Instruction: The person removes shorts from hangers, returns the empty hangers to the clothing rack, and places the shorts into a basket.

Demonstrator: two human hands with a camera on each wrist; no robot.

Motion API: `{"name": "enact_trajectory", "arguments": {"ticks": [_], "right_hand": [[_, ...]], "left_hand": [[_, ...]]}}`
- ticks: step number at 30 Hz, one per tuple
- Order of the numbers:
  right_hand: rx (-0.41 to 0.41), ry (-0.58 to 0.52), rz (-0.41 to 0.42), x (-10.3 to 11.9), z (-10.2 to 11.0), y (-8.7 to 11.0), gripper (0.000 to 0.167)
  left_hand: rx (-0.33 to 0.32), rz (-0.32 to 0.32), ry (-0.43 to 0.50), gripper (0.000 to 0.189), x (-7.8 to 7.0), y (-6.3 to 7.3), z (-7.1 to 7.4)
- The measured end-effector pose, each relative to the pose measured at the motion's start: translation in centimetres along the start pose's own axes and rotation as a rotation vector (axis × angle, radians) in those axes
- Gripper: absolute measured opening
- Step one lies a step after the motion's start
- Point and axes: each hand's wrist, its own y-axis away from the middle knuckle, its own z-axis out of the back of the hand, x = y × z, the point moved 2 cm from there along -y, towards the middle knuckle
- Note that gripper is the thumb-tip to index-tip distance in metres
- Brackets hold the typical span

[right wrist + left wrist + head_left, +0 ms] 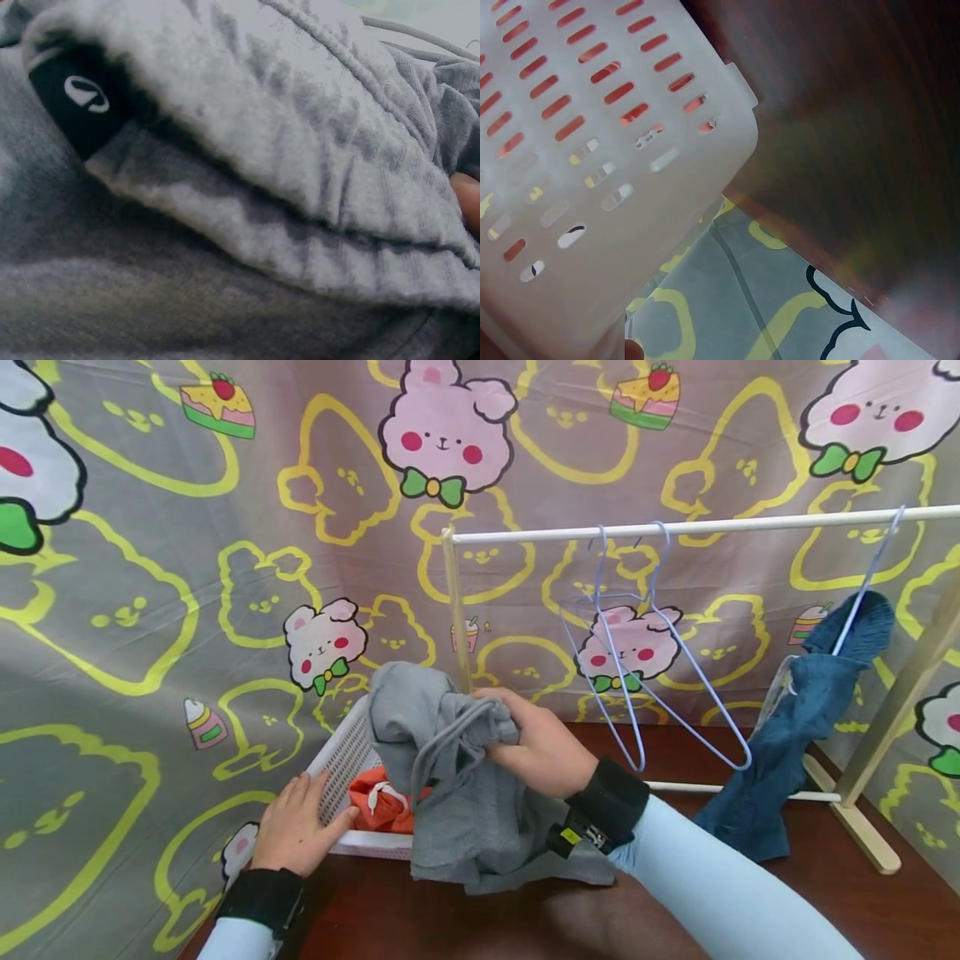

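My right hand (542,745) grips the gathered elastic waistband of grey sweatpants (468,827), lifted in front of a white basket. A drawstring loops down from the bunched cloth, and the lower part drapes to the table. Close up in the right wrist view, the ribbed waistband (300,180) carries a black label (79,101) with a white mark. My left hand (300,827) rests at the near left corner of the white perforated basket (375,843), its fingers extended. Inside the basket lies an orange garment (375,802) with a white cord, partly hidden by the sweatpants.
A rack with a white rail (540,535) stands behind on the brown table (360,910). Two blue hangers (637,760) hang bare from it. Farther right, blue jeans (795,743) hang on another hanger. A patterned curtain (150,635) encloses the back and left.
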Motion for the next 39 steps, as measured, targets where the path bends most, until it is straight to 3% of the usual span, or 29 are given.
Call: {"name": "enact_trajectory", "arguments": {"ticks": [8, 15, 20, 26, 31, 39], "right_hand": [[-0.043, -0.013, 0.072, 3.4, 0.6, -3.6, 0.051], [-0.092, -0.032, 0.145, 6.3, 1.4, -7.6, 0.054], [-0.125, -0.048, 0.190, 8.0, 1.9, -10.1, 0.053], [-0.170, -0.059, 0.167, 9.9, 2.1, -12.7, 0.057], [-0.210, -0.135, 0.168, 11.3, 1.6, -14.8, 0.056], [-0.275, -0.197, 0.162, 11.5, -0.1, -17.1, 0.054]], "left_hand": [[0.001, -0.026, 0.007, 0.103, 0.3, -0.2, 0.1], [-0.032, -0.039, 0.011, 0.088, 0.4, 0.0, 0.3], [-0.016, -0.029, -0.004, 0.094, 0.5, 0.2, 0.2], [0.008, -0.018, -0.026, 0.096, 0.5, 0.7, 0.2], [-0.017, -0.026, -0.043, 0.094, 0.6, 0.9, 0.6], [-0.003, -0.017, -0.016, 0.096, 0.6, 1.3, 0.8]]}}
